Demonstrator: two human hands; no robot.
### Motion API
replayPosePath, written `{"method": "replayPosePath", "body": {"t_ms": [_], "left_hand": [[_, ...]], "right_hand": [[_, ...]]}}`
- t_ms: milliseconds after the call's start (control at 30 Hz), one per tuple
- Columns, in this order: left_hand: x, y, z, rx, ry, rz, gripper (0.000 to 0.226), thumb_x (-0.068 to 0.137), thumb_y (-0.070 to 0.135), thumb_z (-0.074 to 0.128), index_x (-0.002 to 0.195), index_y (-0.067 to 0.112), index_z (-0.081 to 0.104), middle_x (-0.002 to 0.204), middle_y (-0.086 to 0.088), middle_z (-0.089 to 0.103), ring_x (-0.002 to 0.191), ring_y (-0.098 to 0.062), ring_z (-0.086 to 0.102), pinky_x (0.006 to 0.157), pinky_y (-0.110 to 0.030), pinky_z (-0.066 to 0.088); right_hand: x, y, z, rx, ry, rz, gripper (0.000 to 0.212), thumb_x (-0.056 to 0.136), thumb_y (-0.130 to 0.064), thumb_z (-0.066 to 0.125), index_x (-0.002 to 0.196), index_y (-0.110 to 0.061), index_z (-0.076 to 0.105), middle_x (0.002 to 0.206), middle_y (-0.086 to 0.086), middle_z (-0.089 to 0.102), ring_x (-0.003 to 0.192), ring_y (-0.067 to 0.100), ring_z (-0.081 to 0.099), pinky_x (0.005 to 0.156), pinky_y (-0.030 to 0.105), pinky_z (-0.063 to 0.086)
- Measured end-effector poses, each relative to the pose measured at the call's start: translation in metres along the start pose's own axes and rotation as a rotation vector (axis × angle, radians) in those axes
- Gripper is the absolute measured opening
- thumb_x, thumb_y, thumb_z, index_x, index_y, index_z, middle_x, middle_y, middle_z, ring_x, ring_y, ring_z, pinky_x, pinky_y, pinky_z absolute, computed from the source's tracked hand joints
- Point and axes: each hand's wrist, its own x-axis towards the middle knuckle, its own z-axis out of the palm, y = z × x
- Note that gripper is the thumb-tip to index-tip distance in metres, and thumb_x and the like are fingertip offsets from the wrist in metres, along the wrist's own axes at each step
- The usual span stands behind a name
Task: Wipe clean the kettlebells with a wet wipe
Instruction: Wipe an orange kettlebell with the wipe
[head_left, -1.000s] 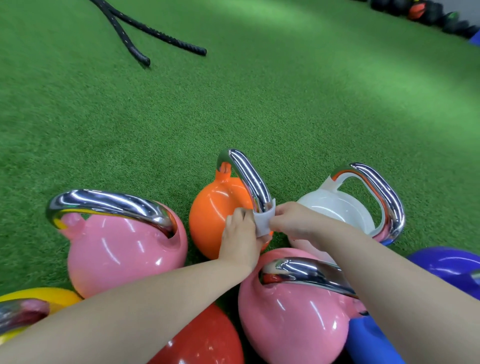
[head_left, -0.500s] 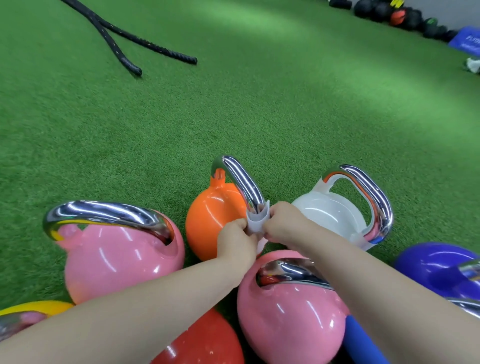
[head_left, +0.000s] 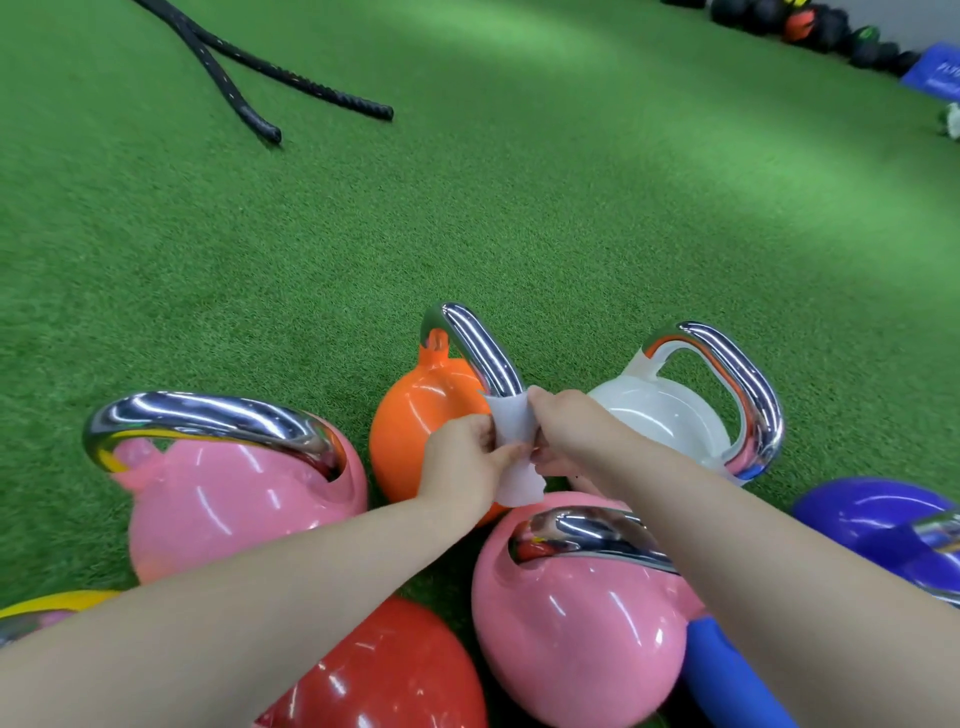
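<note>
Both hands, left hand (head_left: 460, 460) and right hand (head_left: 566, 434), pinch a white wet wipe (head_left: 511, 441) around the orange kettlebell's chrome handle (head_left: 480, 353). The blue sign (head_left: 935, 75) at two o'clock is blurred, its writing unreadable.

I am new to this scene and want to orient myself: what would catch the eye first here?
First, both hands, the left hand and right hand, pinch a white wet wipe looped around the chrome handle of the orange kettlebell at centre. Around it crowd glossy kettlebells: pink, white. Two black ropes lie on the green turf beyond.
</note>
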Motion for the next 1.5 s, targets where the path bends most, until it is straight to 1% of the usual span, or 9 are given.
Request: {"method": "replayPosePath", "body": {"t_ms": [167,333,533,700,833,1067,1233,1333,1500], "left_hand": [[-0.01,-0.003,0.009,0.108,-0.042,-0.106,0.004,0.086,0.01,0.06,0.083,0.008,0.062,0.083,-0.006,0.065,0.076,-0.018,0.057,0.066,-0.027,0.04],[-0.013,0.005,0.014,-0.127,-0.114,-0.306,0.03,0.086,-0.001,0.046,0.108,0.016,0.059,0.097,-0.01,0.066,0.072,-0.017,0.054,0.065,-0.027,0.046],[-0.012,0.003,0.01,-0.328,-0.15,-0.422,0.053,0.084,-0.01,0.033,0.112,0.026,0.061,0.095,-0.008,0.066,0.077,-0.019,0.05,0.056,-0.021,0.045],[-0.014,0.003,0.008,-0.364,-0.092,-0.458,0.031,0.089,-0.004,0.043,0.099,0.017,0.064,0.086,-0.006,0.063,0.067,-0.015,0.051,0.05,-0.018,0.041],[-0.006,-0.003,0.01,-0.377,-0.081,-0.608,0.024,0.093,-0.004,0.041,0.077,0.012,0.051,0.076,-0.001,0.05,0.061,-0.008,0.046,0.048,-0.016,0.044],[-0.001,-0.003,0.01,-0.641,-0.068,-0.677,0.036,0.092,-0.008,0.023,0.1,0.004,0.057,0.067,-0.005,0.052,0.031,-0.007,0.048,0.039,-0.014,0.031],[-0.003,0.008,0.017,-0.861,-0.081,-0.769,0.042,0.091,-0.01,0.032,0.13,0.003,0.043,0.088,-0.007,0.054,0.058,-0.013,0.046,0.05,-0.022,0.04],[-0.002,0.006,0.024,-0.93,-0.088,-0.78,0.049,0.095,-0.004,0.034,0.141,0.013,0.034,0.101,-0.003,0.062,0.09,-0.018,0.056,0.074,-0.028,0.05],[0.01,-0.004,0.035,-0.905,-0.066,-0.814,0.055,0.082,-0.017,0.017,0.104,0.014,0.056,0.08,-0.008,0.055,0.072,-0.02,0.042,0.069,-0.031,0.042]], "right_hand": [[-0.001,-0.002,0.004,0.517,-0.175,0.219,0.039,0.103,-0.03,0.025,0.071,-0.017,0.044,0.072,0.006,0.051,0.063,0.016,0.045,0.092,0.037,0.044],[0.016,0.0,0.012,0.71,-0.157,0.359,0.042,0.1,-0.022,0.03,0.063,-0.015,0.047,0.058,-0.002,0.05,0.055,0.007,0.042,0.06,0.022,0.042],[0.034,0.009,0.019,0.651,-0.033,0.432,0.051,0.096,-0.034,0.032,0.053,-0.014,0.051,0.045,0.001,0.054,0.046,0.014,0.052,0.062,0.032,0.043],[0.032,0.017,0.02,0.631,-0.008,0.369,0.056,0.096,-0.029,0.025,0.051,-0.012,0.053,0.043,0.002,0.056,0.058,0.018,0.051,0.089,0.036,0.041],[0.031,0.013,0.014,0.611,0.023,0.37,0.047,0.1,-0.038,0.022,0.071,-0.014,0.052,0.072,0.007,0.061,0.065,0.019,0.056,0.086,0.039,0.045],[0.029,0.005,0.024,0.638,-0.035,0.27,0.038,0.095,-0.018,0.032,0.066,-0.006,0.053,0.061,0.011,0.056,0.061,0.024,0.054,0.076,0.04,0.051],[0.027,0.008,0.021,0.585,-0.059,0.31,0.034,0.092,-0.014,0.036,0.064,-0.005,0.054,0.067,0.014,0.056,0.064,0.025,0.054,0.062,0.034,0.051],[0.032,0.009,0.026,0.59,-0.102,0.342,0.027,0.08,-0.031,0.049,0.058,-0.014,0.053,0.069,0.009,0.053,0.069,0.024,0.052,0.09,0.035,0.048],[0.046,0.019,0.02,0.535,-0.008,0.409,0.056,0.088,-0.054,0.039,0.044,-0.021,0.046,0.058,-0.001,0.046,0.054,0.014,0.044,0.085,0.021,0.043]]}}
